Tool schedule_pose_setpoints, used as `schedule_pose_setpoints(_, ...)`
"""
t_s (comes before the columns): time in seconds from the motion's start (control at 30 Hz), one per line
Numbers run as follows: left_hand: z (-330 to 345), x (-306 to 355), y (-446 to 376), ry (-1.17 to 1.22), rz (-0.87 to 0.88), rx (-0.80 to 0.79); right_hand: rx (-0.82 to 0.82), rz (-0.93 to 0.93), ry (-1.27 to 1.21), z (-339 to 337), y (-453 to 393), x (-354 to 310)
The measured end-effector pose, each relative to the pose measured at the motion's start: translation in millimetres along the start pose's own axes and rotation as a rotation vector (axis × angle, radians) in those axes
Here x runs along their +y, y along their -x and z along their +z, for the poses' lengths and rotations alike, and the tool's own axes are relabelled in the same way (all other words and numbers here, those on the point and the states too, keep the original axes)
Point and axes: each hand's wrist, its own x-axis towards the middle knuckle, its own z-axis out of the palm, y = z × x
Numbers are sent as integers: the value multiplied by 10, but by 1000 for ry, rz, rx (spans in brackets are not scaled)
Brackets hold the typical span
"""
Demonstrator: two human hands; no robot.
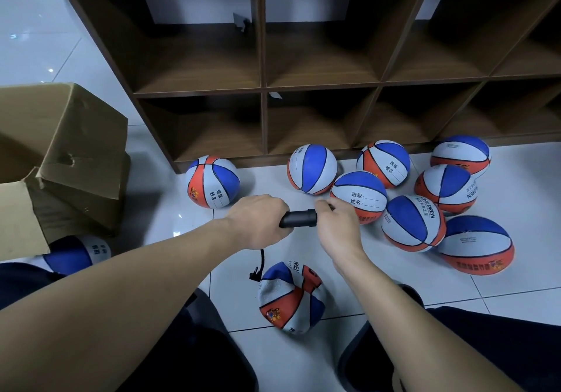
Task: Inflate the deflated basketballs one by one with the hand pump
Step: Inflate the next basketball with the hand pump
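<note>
On the tile floor by the shelves, my left hand grips the stiff pump, right hand pinching its handle end; the limp ball looks soft, best steadied near its valve.

There is only one camera. It sits on the person's head and looks forward and down. The wide lens bends the edges. Both arms reach out from the bottom, and the left hand and right hand are close, near the middle. The floor is just below. The brown shelf fills the top, maybe a bit farther off
</note>
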Motion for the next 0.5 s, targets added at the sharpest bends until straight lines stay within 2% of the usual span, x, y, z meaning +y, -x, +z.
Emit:
schedule_pose_setpoints(0.13,-16,-158,16,28,-22,-36,55,35,21,-197,-157,27)
schedule_pose_setpoints(0.33,-3,-326,38,7,-90,-60,132,253,-111,-446,-339,120)
schedule_pose_setpoints(0.5,-7,-196,14,-35,-54,-48,174,173,-95,-243,-184,105)
